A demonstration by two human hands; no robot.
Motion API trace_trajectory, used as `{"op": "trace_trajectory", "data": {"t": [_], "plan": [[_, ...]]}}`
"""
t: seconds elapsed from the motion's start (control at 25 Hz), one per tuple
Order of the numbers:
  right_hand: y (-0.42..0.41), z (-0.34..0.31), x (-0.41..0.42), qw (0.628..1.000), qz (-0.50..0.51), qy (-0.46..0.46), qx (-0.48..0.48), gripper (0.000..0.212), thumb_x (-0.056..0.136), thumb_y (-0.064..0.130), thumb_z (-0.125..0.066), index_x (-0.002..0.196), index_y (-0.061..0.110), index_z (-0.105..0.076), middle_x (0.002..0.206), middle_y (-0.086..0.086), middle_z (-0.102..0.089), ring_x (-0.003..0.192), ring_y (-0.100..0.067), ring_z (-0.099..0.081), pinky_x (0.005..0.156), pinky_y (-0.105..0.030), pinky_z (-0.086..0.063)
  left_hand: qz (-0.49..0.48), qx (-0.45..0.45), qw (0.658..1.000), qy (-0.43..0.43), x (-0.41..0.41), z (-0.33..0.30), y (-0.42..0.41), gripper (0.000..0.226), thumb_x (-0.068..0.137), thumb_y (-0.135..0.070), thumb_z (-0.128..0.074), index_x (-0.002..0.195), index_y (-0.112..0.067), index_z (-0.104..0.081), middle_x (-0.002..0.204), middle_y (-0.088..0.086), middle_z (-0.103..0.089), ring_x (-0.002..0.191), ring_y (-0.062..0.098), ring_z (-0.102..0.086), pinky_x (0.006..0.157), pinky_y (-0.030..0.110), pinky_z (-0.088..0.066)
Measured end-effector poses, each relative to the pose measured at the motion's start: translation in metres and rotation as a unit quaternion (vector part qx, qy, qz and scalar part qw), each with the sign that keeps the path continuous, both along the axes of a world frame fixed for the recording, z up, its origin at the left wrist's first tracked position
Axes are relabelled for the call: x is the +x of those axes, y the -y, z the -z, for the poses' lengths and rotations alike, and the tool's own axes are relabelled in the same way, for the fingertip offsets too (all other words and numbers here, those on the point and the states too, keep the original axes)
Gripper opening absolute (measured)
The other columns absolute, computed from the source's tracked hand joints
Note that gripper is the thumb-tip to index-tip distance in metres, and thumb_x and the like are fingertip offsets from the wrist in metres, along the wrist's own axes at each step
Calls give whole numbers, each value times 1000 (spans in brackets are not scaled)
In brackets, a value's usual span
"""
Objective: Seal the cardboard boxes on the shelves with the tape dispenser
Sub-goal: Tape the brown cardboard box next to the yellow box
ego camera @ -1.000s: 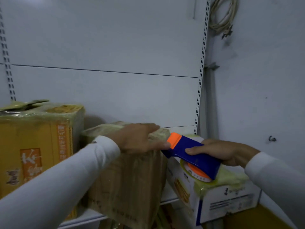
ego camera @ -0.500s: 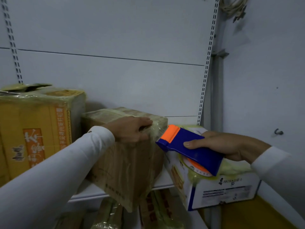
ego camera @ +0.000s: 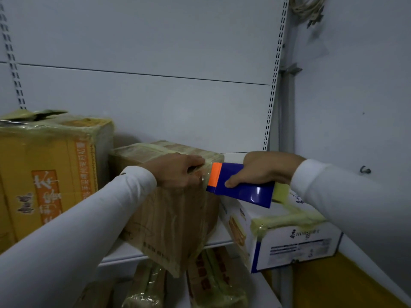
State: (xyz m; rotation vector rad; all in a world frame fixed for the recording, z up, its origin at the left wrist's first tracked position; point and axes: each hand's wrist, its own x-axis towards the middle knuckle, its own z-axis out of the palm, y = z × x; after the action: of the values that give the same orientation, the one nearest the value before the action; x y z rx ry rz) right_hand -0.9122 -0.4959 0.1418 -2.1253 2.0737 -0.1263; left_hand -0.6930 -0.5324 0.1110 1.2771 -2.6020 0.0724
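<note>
Change: the tape dispenser point(ego camera: 241, 185) now has its orange end at the brown box's top right corner, where half a second ago a gap showed between them; the right hand point(ego camera: 264, 171) sits higher on it.
Left-hand change: the left hand point(ego camera: 178, 172) remains on the same top front edge of the brown box point(ego camera: 171, 216).
Shelf: a white metal shelf point(ego camera: 220, 240) carries three boxes, a yellow box point(ego camera: 49, 174) at left, the brown box in the middle, a white box point(ego camera: 289, 236) at right.
Room: pale back panels with slotted uprights, a grey side wall at right, more taped goods on the shelf below.
Left hand: fingers curled over the box's edge, gripping it; white sleeve.
Right hand: wrapped around the blue dispenser body, thumb on its near face.
Tape: a clear strip seems to run between dispenser and box corner, though blur makes this uncertain.
</note>
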Motion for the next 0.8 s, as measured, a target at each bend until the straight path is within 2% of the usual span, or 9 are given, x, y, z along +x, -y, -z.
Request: {"op": "trace_trajectory", "data": {"t": [0.08,0.12,0.2,0.32,0.44,0.6,0.64,0.72,0.8], "plan": [[2,11,1,996,4,-92,-11,44,74,58,-72,70,21,-49,77,1,-57,66,-16,-56,58,-27,-45,-2,3,1000,-8,7,-2,-2,63,72,-51,-44,130,-26,-49,132,1,-55,119,24,-51,102,35,-37],[2,21,-5,995,14,-102,-10,43,75,57,-72,70,21,-49,78,0,-58,67,-17,-56,62,-28,-48,-1,4,1000,-7,11,-3,-3,67,72,-52,-43,135,-30,-46,138,-2,-51,123,21,-48,102,28,-33],[3,31,-19,998,25,-64,-17,44,76,59,-71,76,18,-57,84,-4,-65,73,-20,-63,63,-29,-50,7,13,1000,-3,17,-5,-7,74,71,-53,-41,142,-34,-37,148,-8,-39,133,16,-38,103,23,-23],[-5,30,-35,999,13,14,-39,54,75,63,-70,86,10,-68,83,-8,-72,72,-22,-70,59,-29,-50,7,29,999,39,14,-11,-3,77,72,-57,-38,146,-35,-32,156,-9,-22,141,14,-25,113,28,-13],[-14,28,-47,996,-15,68,-49,57,76,62,-71,80,6,-66,78,-12,-72,62,-22,-66,57,-29,-45,-13,60,995,76,22,-18,4,62,89,-47,-49,146,-42,-26,158,-10,-12,144,14,-16,116,32,-7],[-30,23,-59,985,-50,156,-54,64,79,56,-71,96,-5,-68,88,-20,-73,80,-36,-71,65,-34,-46,9,74,995,62,35,-16,6,66,89,-19,-58,146,-35,-29,157,-2,-23,141,17,-26,111,24,-17],[-32,22,-59,984,-62,158,-58,64,79,56,-71,97,-5,-68,87,-19,-74,80,-36,-71,64,-33,-47,4,51,998,39,32,-14,6,63,88,-24,-60,144,-33,-32,153,1,-32,136,19,-35,108,26,-24],[-34,20,-57,980,-85,165,-68,60,79,56,-72,93,-2,-69,82,-16,-74,75,-32,-71,62,-31,-47,-35,-40,999,-7,22,-6,8,57,85,-50,-58,136,-34,-38,140,1,-48,119,22,-51,99,32,-39],[-35,21,-55,979,-109,153,-81,54,80,56,-71,87,3,-69,79,-11,-74,71,-27,-71,59,-29,-48,-99,-123,988,0,9,4,11,67,81,-71,-46,136,-33,-39,140,-1,-48,119,24,-53,97,39,-43]]}}
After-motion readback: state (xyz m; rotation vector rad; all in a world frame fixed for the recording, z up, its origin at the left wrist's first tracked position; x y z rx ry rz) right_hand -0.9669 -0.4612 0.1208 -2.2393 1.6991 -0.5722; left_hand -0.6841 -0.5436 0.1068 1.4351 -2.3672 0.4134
